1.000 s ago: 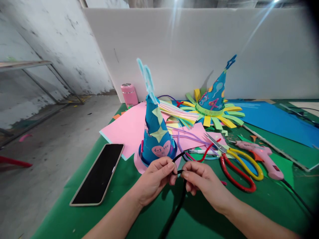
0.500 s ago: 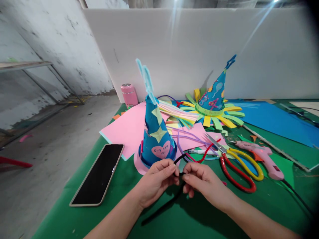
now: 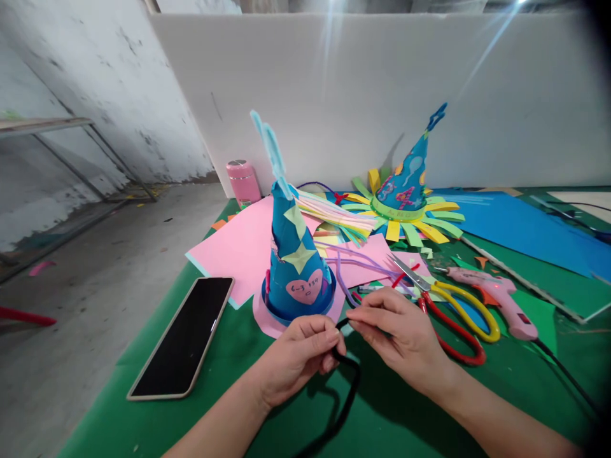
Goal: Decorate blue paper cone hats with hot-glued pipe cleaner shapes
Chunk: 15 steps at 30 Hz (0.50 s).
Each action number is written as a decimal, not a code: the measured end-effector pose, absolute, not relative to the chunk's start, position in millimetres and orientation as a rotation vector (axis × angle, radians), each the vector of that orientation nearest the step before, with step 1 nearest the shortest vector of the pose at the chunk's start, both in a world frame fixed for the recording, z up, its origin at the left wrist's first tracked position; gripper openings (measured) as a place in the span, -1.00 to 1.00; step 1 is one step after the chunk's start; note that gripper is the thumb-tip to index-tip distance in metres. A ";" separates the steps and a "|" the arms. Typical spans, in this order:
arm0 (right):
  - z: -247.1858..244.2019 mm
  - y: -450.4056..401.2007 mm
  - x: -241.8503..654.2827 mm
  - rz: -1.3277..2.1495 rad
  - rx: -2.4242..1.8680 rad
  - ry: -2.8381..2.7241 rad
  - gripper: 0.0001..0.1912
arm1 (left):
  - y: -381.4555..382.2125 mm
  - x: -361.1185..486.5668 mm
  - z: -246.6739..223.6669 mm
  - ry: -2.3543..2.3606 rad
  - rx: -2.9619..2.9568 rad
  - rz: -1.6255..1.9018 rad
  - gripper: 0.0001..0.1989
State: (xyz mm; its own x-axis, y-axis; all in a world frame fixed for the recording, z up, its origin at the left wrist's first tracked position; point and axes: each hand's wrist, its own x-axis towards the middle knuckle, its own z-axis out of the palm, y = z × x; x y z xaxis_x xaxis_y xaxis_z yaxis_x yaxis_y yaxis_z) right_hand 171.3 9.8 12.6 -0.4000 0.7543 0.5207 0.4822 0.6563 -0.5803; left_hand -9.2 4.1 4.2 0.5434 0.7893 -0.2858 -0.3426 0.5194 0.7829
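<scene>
risk first: black pipe cleaner [image 3: 347, 381] is pinched only at its upper end, low over the green table cover [image 3: 143, 407] and just in front of the near blue cone hat [image 3: 296, 267]. its long tail loops down and trails toward the table edge. judged likely faults: the thin stem slips out of the fingertip pinch as it is bent, or the wire kinks in the wrong place because the two holds sit so close together. a swing of the loose tail, or a nudge from either wrist, could tip the near hat, which stands upright on a pink paper disc [image 3: 267, 318]. open scissors [image 3: 453, 312] and a pink glue gun [image 3: 496, 296] lie just beside the right hand; a careless reach could catch a blade or the nozzle.

grip: left hand [image 3: 298, 356] is curled nearly closed, thumb and forefinger clamped on the stem. right hand [image 3: 405, 337] pinches the same stem at its tip, other fingers loosely bent. phone [image 3: 184, 334] lies to the left, apart.
</scene>
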 end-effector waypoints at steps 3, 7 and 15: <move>12.3 9.8 170.9 0.358 -0.944 -2.141 -0.80 | 3.5 -8.4 3.2 0.706 0.750 0.748 -0.76; 19.0 7.9 167.6 0.374 -0.959 -2.240 -0.82 | 3.0 -6.4 2.9 0.744 0.764 0.782 -0.78; 30.2 2.5 159.1 0.856 -1.135 -2.037 -0.84 | 2.4 -3.5 3.4 0.794 0.855 0.767 -0.76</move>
State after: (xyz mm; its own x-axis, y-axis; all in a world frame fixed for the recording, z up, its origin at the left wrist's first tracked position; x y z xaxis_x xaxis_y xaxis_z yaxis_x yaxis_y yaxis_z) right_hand 159.1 2.5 30.2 -0.4176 0.8818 0.2189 0.4605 0.4131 -0.7857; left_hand -3.5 2.4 3.4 0.4831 0.8290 -0.2819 -0.2531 0.4404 0.8614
